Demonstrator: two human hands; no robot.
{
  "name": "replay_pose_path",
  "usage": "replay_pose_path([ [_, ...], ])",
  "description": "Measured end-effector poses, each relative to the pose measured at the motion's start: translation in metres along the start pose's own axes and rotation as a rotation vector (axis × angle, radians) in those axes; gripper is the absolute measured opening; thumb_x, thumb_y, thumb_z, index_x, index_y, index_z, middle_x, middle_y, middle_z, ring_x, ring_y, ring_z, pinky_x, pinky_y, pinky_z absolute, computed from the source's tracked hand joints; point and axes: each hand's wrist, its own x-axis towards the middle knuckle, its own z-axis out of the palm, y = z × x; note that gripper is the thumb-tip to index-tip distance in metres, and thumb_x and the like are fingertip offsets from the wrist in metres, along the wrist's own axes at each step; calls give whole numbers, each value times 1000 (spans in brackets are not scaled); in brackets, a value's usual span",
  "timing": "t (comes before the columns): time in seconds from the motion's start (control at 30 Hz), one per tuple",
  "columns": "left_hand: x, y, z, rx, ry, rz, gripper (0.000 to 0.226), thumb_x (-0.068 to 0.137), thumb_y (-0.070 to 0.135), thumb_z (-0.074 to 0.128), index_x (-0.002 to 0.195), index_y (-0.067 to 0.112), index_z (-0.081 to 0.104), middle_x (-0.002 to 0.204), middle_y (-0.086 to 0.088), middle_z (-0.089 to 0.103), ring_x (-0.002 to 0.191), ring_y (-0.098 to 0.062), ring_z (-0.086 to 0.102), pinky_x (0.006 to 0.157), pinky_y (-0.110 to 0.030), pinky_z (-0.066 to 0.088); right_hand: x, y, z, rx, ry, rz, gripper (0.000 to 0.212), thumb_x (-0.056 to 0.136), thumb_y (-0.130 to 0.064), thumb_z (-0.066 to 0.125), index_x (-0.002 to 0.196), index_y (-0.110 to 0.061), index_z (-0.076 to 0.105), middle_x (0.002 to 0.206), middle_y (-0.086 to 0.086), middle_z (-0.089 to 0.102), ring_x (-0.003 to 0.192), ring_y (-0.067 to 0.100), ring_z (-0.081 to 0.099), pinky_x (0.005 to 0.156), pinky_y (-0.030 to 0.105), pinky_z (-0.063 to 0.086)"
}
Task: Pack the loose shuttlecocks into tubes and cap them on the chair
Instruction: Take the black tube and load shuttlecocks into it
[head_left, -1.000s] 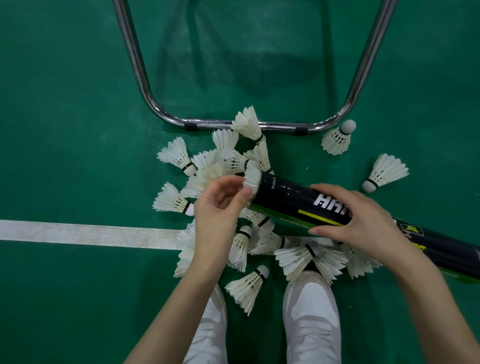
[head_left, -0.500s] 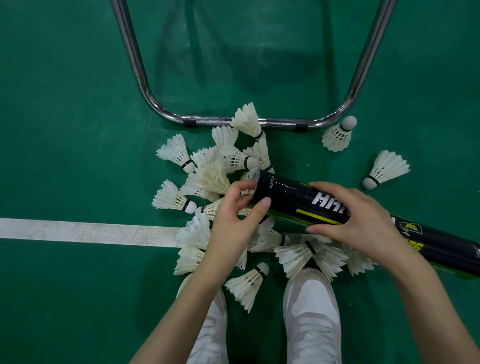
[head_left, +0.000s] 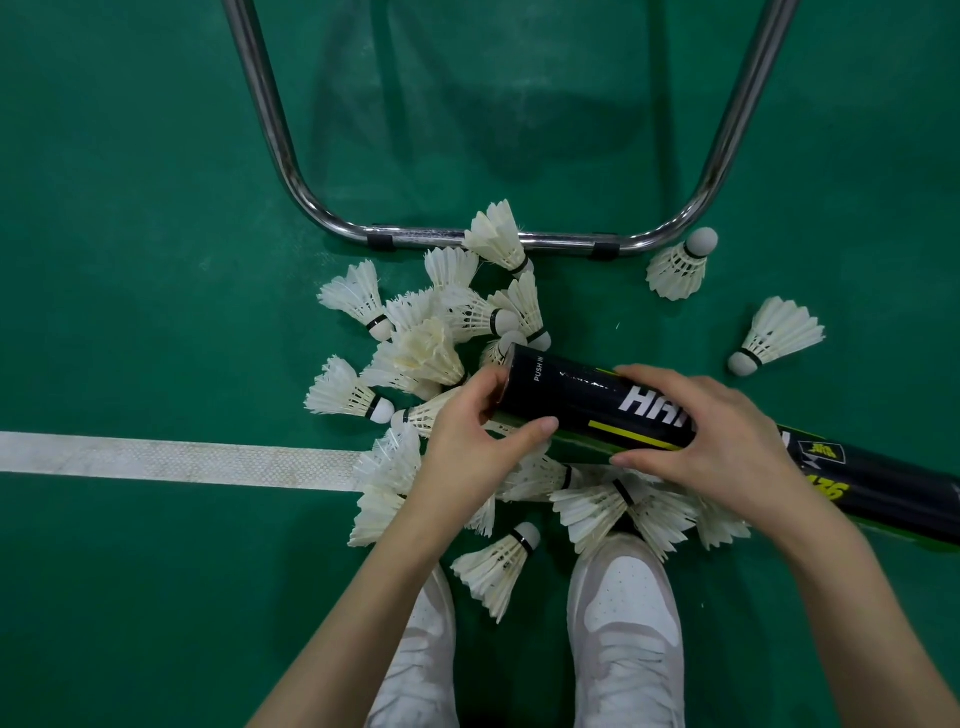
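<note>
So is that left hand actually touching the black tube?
Touching. The head view shows the left hand at the open end of the black tube, thumb lying against its side, fingers over the rim.

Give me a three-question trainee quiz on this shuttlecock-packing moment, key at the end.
1. True or false: the right hand grips the black cardboard tube around its middle.
2. Where is the left hand? A) flat on the white floor line B) at the tube's open end C) on the chrome chair frame
3. Fill in: the two white feather shuttlecocks lying apart from the pile, and, lie on the tube's far side, toward the person's ____.

Key: 1 true; 2 B; 3 right.
</note>
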Motion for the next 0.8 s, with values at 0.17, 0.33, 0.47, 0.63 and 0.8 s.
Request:
replay_pose_path([
  [0.17,2,-5,1,-19,-23,-46,32,79,17,74,107,20,58,107,6,66,106,-9,60,96,-33,48,0,-1,0,13,14,-3,73,63,-47,78,127,-48,43,102,-17,45,96,2,38,80,27,31],
  [0.33,2,-4,1,0,-15,-70,47,76,31,74,118,22,55,118,4,63,117,-16,54,102,-43,43,1,1,1,12,10,3,74,63,-50,76,128,-50,41,103,-17,45,97,4,39,79,27,31],
  [0.47,0,-3,-7,14,35,19,32,79,22,74,103,35,57,103,16,65,103,-2,59,96,-26,44,1,4,0,42,-2,21,73,62,-51,75,126,-53,40,103,-15,48,98,9,44,78,29,34],
  [0.63,3,-12,-22,143,148,75,28,82,15,70,101,33,59,104,16,63,100,7,55,85,-6,38,2,11,-6,68,-1,67,72,62,-49,77,124,-55,40,103,-11,52,97,12,47,80,31,38],
  [0.8,9,-27,-21,447,93,103,31,84,17,68,113,26,63,108,19,58,109,-7,53,96,-24,39,-2,22,-8,96,-10,117,71,61,-50,77,120,-58,39,102,-7,56,95,16,51,78,33,42],
])
